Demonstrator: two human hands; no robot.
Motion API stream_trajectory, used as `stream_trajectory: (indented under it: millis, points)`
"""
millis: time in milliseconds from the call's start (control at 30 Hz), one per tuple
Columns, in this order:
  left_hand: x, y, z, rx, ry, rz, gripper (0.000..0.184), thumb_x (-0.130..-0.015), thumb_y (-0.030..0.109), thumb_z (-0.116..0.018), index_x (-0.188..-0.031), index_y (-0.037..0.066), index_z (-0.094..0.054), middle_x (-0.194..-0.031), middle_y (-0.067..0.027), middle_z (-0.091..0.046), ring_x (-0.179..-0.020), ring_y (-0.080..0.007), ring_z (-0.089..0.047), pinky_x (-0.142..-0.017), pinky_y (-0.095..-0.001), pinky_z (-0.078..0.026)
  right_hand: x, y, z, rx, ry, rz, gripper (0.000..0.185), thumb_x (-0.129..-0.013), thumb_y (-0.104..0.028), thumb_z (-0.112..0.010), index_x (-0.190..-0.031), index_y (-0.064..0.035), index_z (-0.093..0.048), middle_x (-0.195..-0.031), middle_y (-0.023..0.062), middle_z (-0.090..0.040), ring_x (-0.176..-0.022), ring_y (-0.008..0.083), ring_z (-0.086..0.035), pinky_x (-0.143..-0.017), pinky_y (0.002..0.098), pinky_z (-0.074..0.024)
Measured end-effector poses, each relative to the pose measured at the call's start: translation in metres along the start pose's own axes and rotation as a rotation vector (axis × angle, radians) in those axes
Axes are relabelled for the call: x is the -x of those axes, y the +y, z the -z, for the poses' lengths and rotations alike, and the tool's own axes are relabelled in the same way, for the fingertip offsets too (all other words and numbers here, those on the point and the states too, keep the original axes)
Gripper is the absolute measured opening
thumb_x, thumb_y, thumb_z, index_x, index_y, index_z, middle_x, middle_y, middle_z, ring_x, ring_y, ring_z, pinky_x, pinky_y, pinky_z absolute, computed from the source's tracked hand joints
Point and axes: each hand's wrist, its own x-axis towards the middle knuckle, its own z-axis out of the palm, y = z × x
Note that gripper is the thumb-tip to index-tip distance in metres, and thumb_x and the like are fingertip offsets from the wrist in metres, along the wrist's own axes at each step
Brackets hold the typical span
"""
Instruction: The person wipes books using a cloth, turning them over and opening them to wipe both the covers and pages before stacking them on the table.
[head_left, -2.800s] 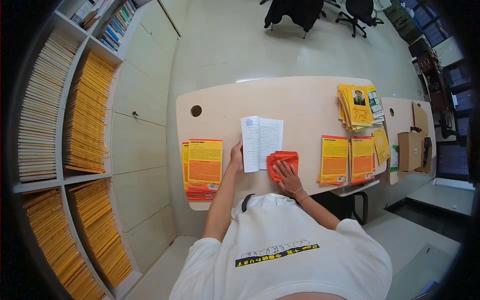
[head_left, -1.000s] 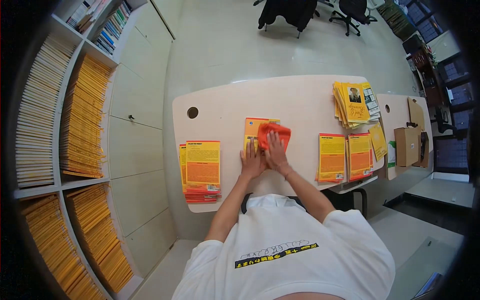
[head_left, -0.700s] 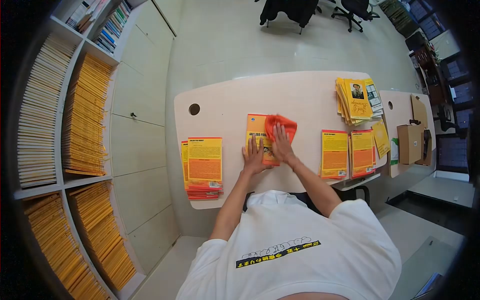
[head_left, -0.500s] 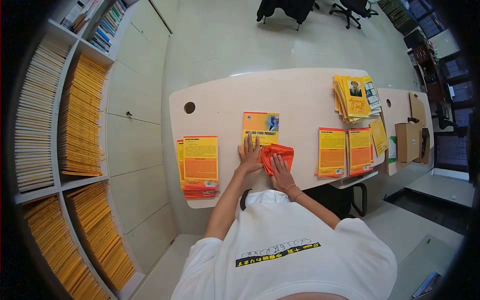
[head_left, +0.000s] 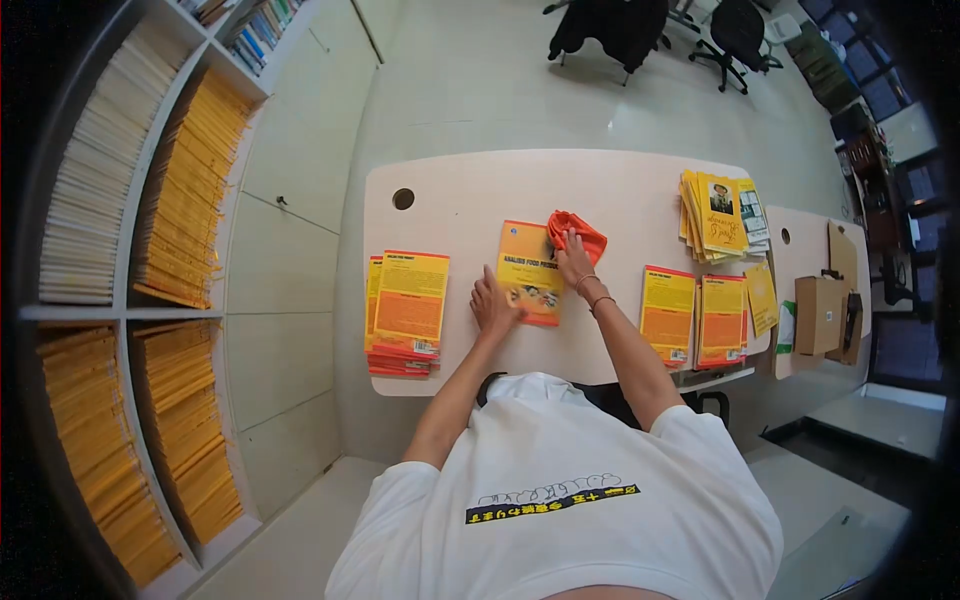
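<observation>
A yellow-orange book (head_left: 524,270) titled "Analisis Food Product" lies face up in front of me, tilted slightly. My left hand (head_left: 493,308) is open at its lower left edge, fingers apart, with the thumb reaching onto the cover. Over the book's upper right corner, my right hand (head_left: 575,263) holds a bunched orange cloth (head_left: 582,232), pressing it down with the fingers. The cloth and hand hide part of the cover.
Stacks of yellow-and-orange books stand on the table at left (head_left: 410,305) and right (head_left: 667,315). Farther right are a pile of yellow books (head_left: 712,215) and a cardboard box (head_left: 818,313) on a second table (head_left: 790,215). Shelves of yellow volumes (head_left: 190,195) line the left wall.
My right hand has moved the cloth up and to the right, uncovering the book's lower part. My left hand has slid down from the cover to the book's left edge.
</observation>
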Motion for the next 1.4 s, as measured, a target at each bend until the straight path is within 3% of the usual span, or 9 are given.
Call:
stream_trajectory:
  millis: [267,433,600,733,833,900,1067,1233,1400]
  points:
    - [-0.007,-0.035,-0.008,0.335,0.027,-0.012,0.067,-0.063,0.016,-0.081,-0.117,0.000,-0.044,-0.116,-0.0219,-0.053,-0.095,-0.0374,-0.059,-0.084,-0.0461,-0.048,0.064,-0.012,-0.047,0.124,0.060,0.168,0.065,-0.089,-0.021,-0.039,-0.151,-0.0070,-0.021,-0.159,0.0118,-0.014,-0.145,0.0346,-0.013,-0.111,0.0524,-0.0206]
    - [0.022,-0.022,-0.012,0.089,0.178,0.064,0.055,-0.067,0.010,-0.074,-0.114,0.000,-0.047,-0.107,-0.0201,-0.057,-0.096,-0.0351,-0.059,-0.083,-0.0412,-0.050,0.101,-0.019,-0.057,0.073,0.019,0.273,0.064,-0.089,-0.017,-0.037,-0.151,-0.0082,-0.023,-0.159,0.0109,-0.014,-0.145,0.0350,-0.014,-0.110,0.0527,-0.0208]
    - [0.011,-0.033,-0.017,0.370,0.058,0.044,0.043,-0.072,0.004,-0.062,-0.113,0.002,-0.048,-0.101,-0.0152,-0.059,-0.093,-0.0327,-0.059,-0.082,-0.0379,-0.049,0.089,0.004,-0.060,-0.121,-0.071,0.294,0.062,-0.090,-0.017,-0.037,-0.150,-0.0090,-0.026,-0.159,0.0101,-0.015,-0.145,0.0346,-0.012,-0.112,0.0518,-0.0181]
    - [0.005,-0.028,-0.019,0.893,-0.106,-0.226,0.036,-0.074,0.002,-0.054,-0.110,0.004,-0.049,-0.095,-0.0085,-0.058,-0.090,-0.0268,-0.057,-0.081,-0.0347,-0.047,0.104,-0.092,0.011,-0.550,-0.172,0.442,0.059,-0.092,-0.019,-0.036,-0.149,-0.0093,-0.029,-0.159,0.0097,-0.013,-0.147,0.0323,-0.008,-0.114,0.0494,-0.0138]
    - [0.023,-0.002,0.021,1.006,-0.059,-0.231,0.034,-0.073,0.000,-0.051,-0.107,0.004,-0.050,-0.095,-0.0062,-0.058,-0.089,-0.0235,-0.055,-0.080,-0.0330,-0.046,0.081,-0.123,0.007,-0.314,0.099,0.698,0.059,-0.093,-0.019,-0.035,-0.150,-0.0100,-0.027,-0.158,0.0144,-0.016,-0.143,0.0343,-0.019,-0.113,0.0453,-0.0182]
    - [0.041,0.016,0.057,1.111,-0.016,-0.233,0.033,-0.072,-0.001,-0.048,-0.105,0.005,-0.050,-0.094,-0.0038,-0.057,-0.088,-0.0203,-0.054,-0.079,-0.0313,-0.046,0.074,-0.150,0.023,0.034,0.464,0.809,0.048,-0.095,-0.023,-0.035,-0.139,-0.0047,-0.042,-0.140,0.0173,-0.044,-0.120,0.0317,-0.046,-0.101,0.0376,-0.0343]
    - [0.066,-0.012,0.138,1.193,0.096,-0.331,0.040,-0.069,-0.005,-0.049,-0.107,0.007,-0.051,-0.099,-0.0046,-0.056,-0.086,-0.0157,-0.052,-0.071,-0.0254,-0.044,0.047,-0.160,0.016,-0.567,0.198,0.495,0.042,-0.096,-0.028,-0.037,-0.127,-0.0015,-0.047,-0.125,0.0145,-0.051,-0.104,0.0248,-0.050,-0.089,0.0329,-0.0392]
    - [0.118,0.007,0.235,0.463,0.626,-0.130,0.031,-0.073,0.000,-0.054,-0.103,0.007,-0.058,-0.107,-0.0072,-0.063,-0.084,-0.0220,-0.057,-0.073,-0.0302,-0.047,0.026,-0.163,0.006,-1.230,-0.191,0.006,0.042,-0.097,-0.034,-0.038,-0.113,0.0024,-0.052,-0.105,0.0111,-0.061,-0.084,0.0162,-0.054,-0.074,0.0270,-0.0453]
    - [0.087,-0.018,0.177,-0.222,0.959,-0.300,0.030,-0.076,0.003,-0.059,-0.105,0.008,-0.060,-0.114,-0.0056,-0.063,-0.084,-0.0248,-0.058,-0.075,-0.0334,-0.049,0.034,-0.175,-0.002,-1.183,-0.070,0.013,0.037,-0.097,-0.033,-0.039,-0.095,-0.0002,-0.055,-0.085,0.0075,-0.059,-0.069,0.0131,-0.049,-0.061,0.0241,-0.0400]
